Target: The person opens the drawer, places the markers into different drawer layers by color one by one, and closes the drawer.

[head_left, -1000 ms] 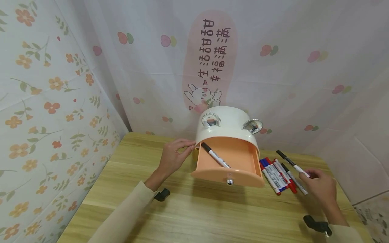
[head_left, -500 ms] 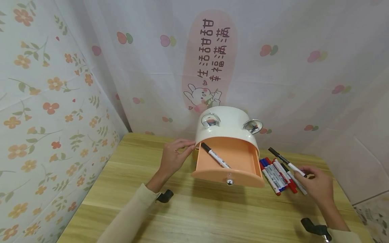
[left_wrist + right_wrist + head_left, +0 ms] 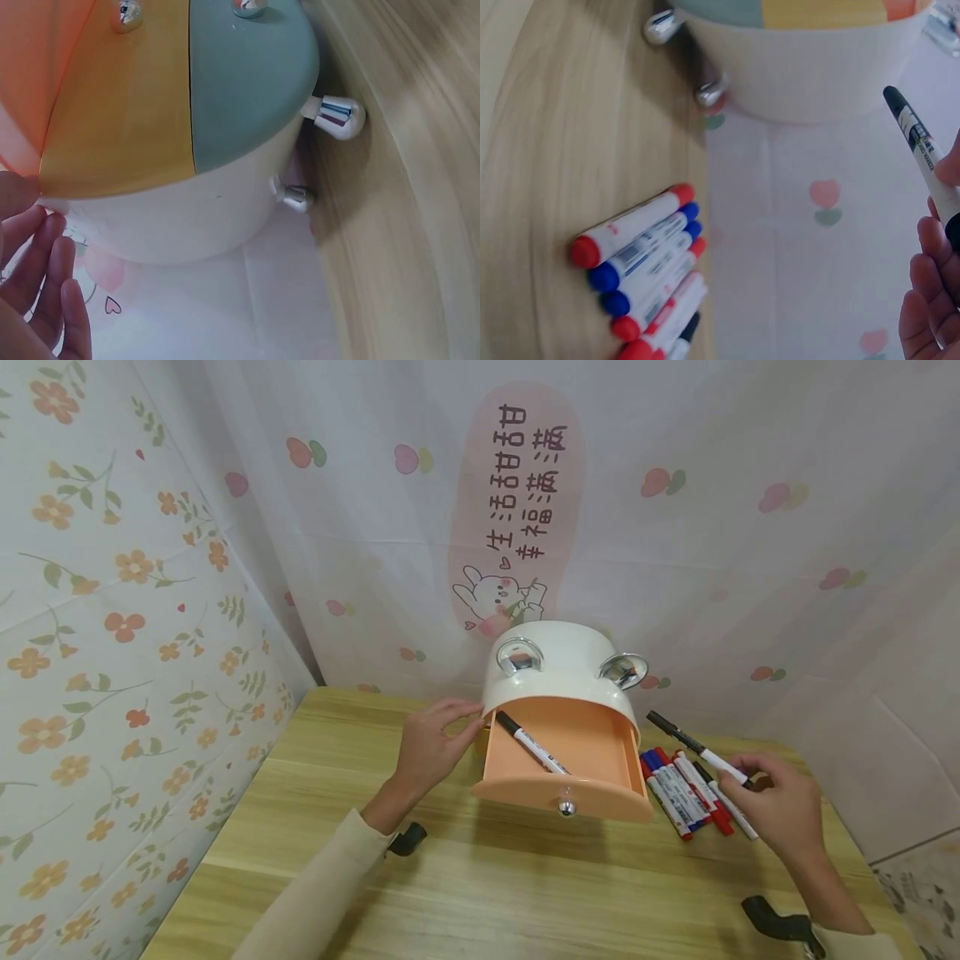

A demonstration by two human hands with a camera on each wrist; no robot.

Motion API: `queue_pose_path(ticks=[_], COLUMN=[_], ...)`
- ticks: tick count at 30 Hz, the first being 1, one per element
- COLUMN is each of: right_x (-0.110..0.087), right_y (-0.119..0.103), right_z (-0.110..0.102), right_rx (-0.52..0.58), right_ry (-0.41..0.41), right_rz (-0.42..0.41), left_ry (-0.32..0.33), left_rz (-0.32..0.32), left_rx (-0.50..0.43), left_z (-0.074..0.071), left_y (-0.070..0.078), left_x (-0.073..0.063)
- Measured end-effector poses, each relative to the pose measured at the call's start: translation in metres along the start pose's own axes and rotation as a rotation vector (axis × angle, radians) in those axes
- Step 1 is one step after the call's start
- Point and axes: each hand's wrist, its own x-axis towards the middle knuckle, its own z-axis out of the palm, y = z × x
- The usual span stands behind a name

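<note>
A white drawer cabinet (image 3: 558,672) with chrome ear-shaped rings stands at the back of the table. Its peach top drawer (image 3: 517,791) is pulled out, and a black-capped marker (image 3: 542,752) lies slanted inside. My left hand (image 3: 427,752) pinches the cabinet's left front edge beside the drawer with thumb and forefinger; the left wrist view shows its other fingers loosely bent behind. On the right, my right hand (image 3: 783,806) holds a black-and-white marker (image 3: 701,750) above the table, black cap pointing up and left toward the cabinet. Thumb and fingertips grip its white barrel.
Several red, blue and black markers (image 3: 678,797) lie side by side on the wooden table (image 3: 525,893), right of the cabinet. Below the peach drawer are a yellow drawer (image 3: 124,105) and a grey-green drawer (image 3: 251,82), both closed. A patterned curtain (image 3: 360,527) hangs directly behind.
My right hand has moved a little left with its marker, bringing the cap closer to the cabinet. The left hand keeps its place at the cabinet edge; the drawer has not moved.
</note>
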Motion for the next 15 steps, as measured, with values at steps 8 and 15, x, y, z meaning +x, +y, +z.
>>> queue_pose_path(ticks=[8,15], right_x=[0.006,0.009], right_y=[-0.022,-0.041], right_z=[-0.008,-0.018], right_rx=[0.049,0.065], right_ry=[0.042,0.042], right_rz=[-0.098,-0.216], left_ry=[-0.024,-0.032], left_rz=[0.049,0.048], left_rx=[0.163,0.193], left_z=[-0.002,-0.004], left_y=[0.004,0.008], left_x=[0.005,0.007])
